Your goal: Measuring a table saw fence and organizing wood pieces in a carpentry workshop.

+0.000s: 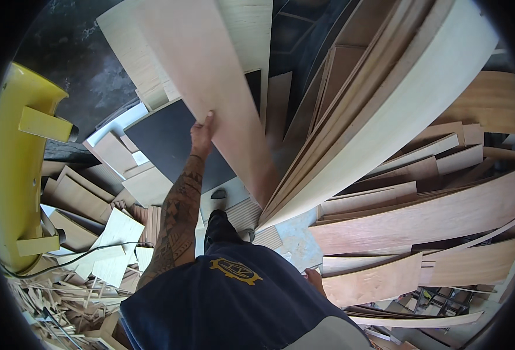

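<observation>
The fingers of the left hand (201,137) are closed on the left long edge of a long board (222,81), with the thumb laid flat on its broad face. The right hand (313,279) is low at the person's right side, near the cut boards (374,277); most of it is hidden, so whether its fingers are open or closed cannot be told. The long board slants from the upper edge of view down to a lower end beside the foot of the leaning stack (380,111); contact between the two cannot be confirmed. Its left edge passes over a black panel (178,137) and pale sheets (133,55). Along its right edge a dark gap widens upward toward the stack, giving some room on that side; the lower end has little, being hemmed in by the stack and the person's feet. A ribbed sheet (243,214) lies on the floor near the shoe (218,198). Farther out, dark floor (73,35) shows at upper left, yellow equipment (21,169) stands at far left, and wood offcuts (76,303) lie heaped at lower left, with a black cable (85,255) crossing above them.
</observation>
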### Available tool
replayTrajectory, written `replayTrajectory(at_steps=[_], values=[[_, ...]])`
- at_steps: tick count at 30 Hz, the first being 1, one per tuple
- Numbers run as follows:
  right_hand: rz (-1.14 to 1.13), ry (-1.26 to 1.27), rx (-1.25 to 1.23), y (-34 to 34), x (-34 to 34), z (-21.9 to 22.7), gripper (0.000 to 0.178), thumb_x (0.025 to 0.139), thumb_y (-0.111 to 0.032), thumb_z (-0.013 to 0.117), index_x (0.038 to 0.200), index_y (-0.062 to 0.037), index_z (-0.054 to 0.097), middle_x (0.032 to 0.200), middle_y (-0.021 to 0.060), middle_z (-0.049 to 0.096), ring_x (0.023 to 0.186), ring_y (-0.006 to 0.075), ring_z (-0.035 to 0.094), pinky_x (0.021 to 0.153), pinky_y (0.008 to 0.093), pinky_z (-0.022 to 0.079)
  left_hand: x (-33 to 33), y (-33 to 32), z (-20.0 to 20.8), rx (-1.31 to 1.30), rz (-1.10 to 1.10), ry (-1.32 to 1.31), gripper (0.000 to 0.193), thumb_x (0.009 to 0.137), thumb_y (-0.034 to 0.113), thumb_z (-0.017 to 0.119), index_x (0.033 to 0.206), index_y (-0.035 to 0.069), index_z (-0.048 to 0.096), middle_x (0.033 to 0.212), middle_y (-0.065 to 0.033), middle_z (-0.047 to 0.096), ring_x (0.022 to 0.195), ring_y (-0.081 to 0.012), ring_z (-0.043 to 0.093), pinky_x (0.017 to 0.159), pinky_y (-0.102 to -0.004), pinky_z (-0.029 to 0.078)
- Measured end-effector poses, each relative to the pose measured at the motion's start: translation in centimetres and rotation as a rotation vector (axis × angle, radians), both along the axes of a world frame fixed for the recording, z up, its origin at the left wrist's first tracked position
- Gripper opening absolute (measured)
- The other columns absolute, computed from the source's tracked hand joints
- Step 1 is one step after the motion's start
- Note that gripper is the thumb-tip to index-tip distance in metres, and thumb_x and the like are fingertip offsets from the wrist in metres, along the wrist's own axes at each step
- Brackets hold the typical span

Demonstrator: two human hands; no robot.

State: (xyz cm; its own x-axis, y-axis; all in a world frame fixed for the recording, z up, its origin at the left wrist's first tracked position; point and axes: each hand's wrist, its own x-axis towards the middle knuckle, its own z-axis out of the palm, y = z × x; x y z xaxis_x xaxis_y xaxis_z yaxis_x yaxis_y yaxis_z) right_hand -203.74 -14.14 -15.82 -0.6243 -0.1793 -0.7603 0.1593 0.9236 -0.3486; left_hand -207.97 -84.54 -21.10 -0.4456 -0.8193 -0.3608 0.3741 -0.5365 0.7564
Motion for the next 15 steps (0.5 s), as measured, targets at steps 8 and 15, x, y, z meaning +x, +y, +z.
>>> replayTrajectory(at_steps=[8,15], values=[[-0.592,-0.091,-0.086,-4.1,-2.6,-0.3,0.041,0.096,-0.035,0.062,0.121,-0.0028,0.058,0.093,0.0124,0.071,0.081,0.0195,0.069,0.068,0.0325,0.052,-18.1,4.8,4.1,-0.182,-0.236,-0.022,0.033,0.091,0.030,0.073,0.089,-0.002,0.072,0.082,-0.0041,0.070,0.070,-0.0076,0.060,0.062,-0.0253,0.047],[-0.344,0.031,-0.218,-12.3,-1.8,2.3,0.035,0.098,-0.034,0.060,0.117,-0.0036,0.060,0.093,0.0126,0.071,0.086,0.0193,0.069,0.073,0.0321,0.053,-24.7,3.1,4.9,-0.600,-0.445,-0.229,0.045,0.096,0.034,0.059,0.123,-0.002,0.059,0.107,-0.0233,0.068,0.099,-0.0319,0.067,0.086,-0.0397,0.050]])
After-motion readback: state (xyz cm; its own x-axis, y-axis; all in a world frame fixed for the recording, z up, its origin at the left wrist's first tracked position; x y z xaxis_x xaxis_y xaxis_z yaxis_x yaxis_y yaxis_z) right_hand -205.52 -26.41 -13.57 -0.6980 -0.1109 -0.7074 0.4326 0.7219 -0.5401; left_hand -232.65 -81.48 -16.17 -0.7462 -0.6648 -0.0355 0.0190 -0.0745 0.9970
